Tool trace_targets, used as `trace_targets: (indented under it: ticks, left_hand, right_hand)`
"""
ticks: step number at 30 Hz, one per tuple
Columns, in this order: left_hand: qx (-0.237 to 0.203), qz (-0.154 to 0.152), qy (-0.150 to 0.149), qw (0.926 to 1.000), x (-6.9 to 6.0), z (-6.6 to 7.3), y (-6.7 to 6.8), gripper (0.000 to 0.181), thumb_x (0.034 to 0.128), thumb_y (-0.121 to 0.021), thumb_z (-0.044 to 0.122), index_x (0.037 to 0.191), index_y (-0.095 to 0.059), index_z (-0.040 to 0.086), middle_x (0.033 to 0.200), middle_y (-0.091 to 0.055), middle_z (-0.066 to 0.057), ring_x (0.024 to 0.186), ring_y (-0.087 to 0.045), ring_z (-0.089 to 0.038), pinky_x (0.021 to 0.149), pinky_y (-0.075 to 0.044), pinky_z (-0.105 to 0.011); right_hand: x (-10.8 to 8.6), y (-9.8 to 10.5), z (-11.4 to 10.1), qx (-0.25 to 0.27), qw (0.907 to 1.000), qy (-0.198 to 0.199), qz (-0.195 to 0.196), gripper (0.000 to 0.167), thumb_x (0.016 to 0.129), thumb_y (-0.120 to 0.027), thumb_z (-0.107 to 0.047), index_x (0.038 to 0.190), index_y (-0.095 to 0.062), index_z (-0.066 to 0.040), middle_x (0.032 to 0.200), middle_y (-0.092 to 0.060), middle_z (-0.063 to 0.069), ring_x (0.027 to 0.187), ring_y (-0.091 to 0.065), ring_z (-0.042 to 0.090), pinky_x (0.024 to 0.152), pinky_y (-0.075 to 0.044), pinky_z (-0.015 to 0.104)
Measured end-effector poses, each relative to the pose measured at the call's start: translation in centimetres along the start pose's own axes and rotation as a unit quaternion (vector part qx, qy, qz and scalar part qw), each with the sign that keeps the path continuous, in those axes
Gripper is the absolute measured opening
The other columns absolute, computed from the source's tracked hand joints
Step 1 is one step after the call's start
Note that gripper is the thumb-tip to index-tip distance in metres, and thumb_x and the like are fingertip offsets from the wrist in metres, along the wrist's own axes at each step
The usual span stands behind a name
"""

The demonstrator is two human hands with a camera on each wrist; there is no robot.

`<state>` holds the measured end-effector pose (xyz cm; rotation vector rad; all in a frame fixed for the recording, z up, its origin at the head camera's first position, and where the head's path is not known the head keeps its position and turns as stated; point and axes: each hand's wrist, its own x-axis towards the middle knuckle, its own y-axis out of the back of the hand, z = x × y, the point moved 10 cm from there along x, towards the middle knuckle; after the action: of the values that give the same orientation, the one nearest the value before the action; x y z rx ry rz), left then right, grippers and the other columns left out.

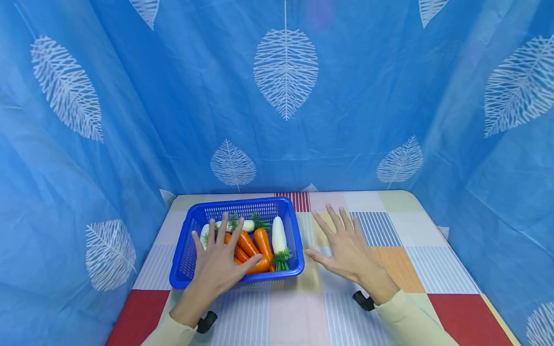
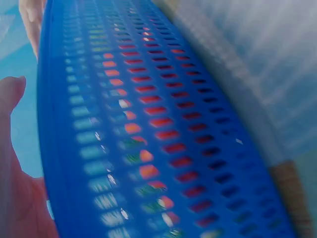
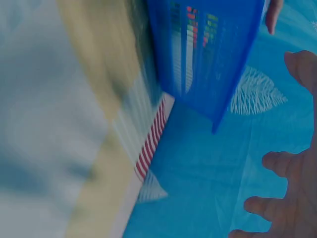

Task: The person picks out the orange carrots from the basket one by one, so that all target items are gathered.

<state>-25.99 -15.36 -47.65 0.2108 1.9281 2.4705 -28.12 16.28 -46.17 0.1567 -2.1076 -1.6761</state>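
A blue plastic basket stands on the left part of the table, holding several orange carrots and white radishes with green tops. Over the basket's near left side, my left hand spreads its fingers and hides some of the vegetables. To the right of the basket is my right hand, fingers spread and holding nothing. In the left wrist view the basket's slotted side fills the middle, the carrots' orange showing through. The right wrist view has the basket's end wall apart from the right fingers.
A patchwork-patterned tablecloth covers the table. Blue curtains with white leaf prints hang behind it and at both sides. Each wrist bears a black strap mount.
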Motion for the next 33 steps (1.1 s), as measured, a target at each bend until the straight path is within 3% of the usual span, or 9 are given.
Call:
trace_targets:
  ticks: [6,12,15,18,24,33]
  left_hand:
    - [-0.016,-0.024,0.045,0.9985,-1.4,-3.6,-0.5,0.111,0.0996,-0.062,0.087,0.188,-0.026,0.030,0.197,-0.009,-0.023,0.179,-0.005,-0.064,0.132,0.006,-0.097]
    - [-0.024,-0.034,0.082,0.9957,-2.7,-8.2,-0.3,0.115,0.1013,-0.060,0.088,0.188,-0.022,0.022,0.195,-0.004,-0.030,0.176,-0.003,-0.070,0.129,0.010,-0.099]
    - [-0.034,-0.048,0.107,0.9925,-3.4,-10.3,-0.2,0.117,0.1026,-0.058,0.088,0.188,-0.019,0.019,0.194,-0.002,-0.033,0.175,-0.004,-0.072,0.129,0.013,-0.099]
    - [-0.041,-0.068,0.133,0.9879,-4.1,-11.8,-0.3,0.118,0.1047,-0.055,0.087,0.188,-0.016,0.014,0.191,-0.004,-0.039,0.173,-0.010,-0.073,0.131,0.008,-0.098]
    - [-0.062,-0.067,0.136,0.9865,-4.2,-12.2,-0.2,0.120,0.1081,-0.055,0.083,0.186,-0.012,0.003,0.180,-0.027,-0.047,0.165,-0.035,-0.071,0.136,-0.010,-0.091]
    - [-0.052,-0.045,0.116,0.9909,-3.9,-11.4,-0.2,0.122,0.1083,-0.059,0.079,0.184,-0.012,-0.005,0.172,-0.039,-0.049,0.159,-0.046,-0.069,0.138,-0.017,-0.087]
  right_hand:
    - [0.3,-2.1,-2.0,0.057,0.9979,0.012,-0.029,0.100,0.104,-0.068,-0.078,0.185,-0.036,-0.029,0.191,-0.035,0.022,0.170,-0.040,0.061,0.135,-0.029,0.089]
    - [0.6,-3.8,-4.2,0.087,0.9936,0.031,-0.065,0.099,0.105,-0.064,-0.080,0.185,-0.036,-0.029,0.187,-0.041,0.023,0.167,-0.047,0.060,0.135,-0.033,0.086]
    - [0.8,-4.6,-5.0,0.101,0.9906,0.040,-0.082,0.098,0.106,-0.064,-0.080,0.185,-0.038,-0.028,0.185,-0.045,0.023,0.164,-0.051,0.059,0.135,-0.035,0.085]
    - [0.7,-5.1,-5.6,0.121,0.9869,0.044,-0.097,0.096,0.107,-0.065,-0.077,0.184,-0.040,-0.024,0.181,-0.050,0.027,0.161,-0.054,0.058,0.136,-0.035,0.084]
    - [0.5,-5.3,-5.9,0.140,0.9842,0.040,-0.101,0.096,0.108,-0.066,-0.074,0.183,-0.041,-0.019,0.176,-0.054,0.029,0.160,-0.056,0.056,0.137,-0.039,0.077]
    - [0.4,-5.4,-5.6,0.143,0.9842,0.024,-0.101,0.097,0.107,-0.065,-0.076,0.183,-0.042,-0.019,0.177,-0.053,0.029,0.160,-0.055,0.057,0.135,-0.042,0.077]
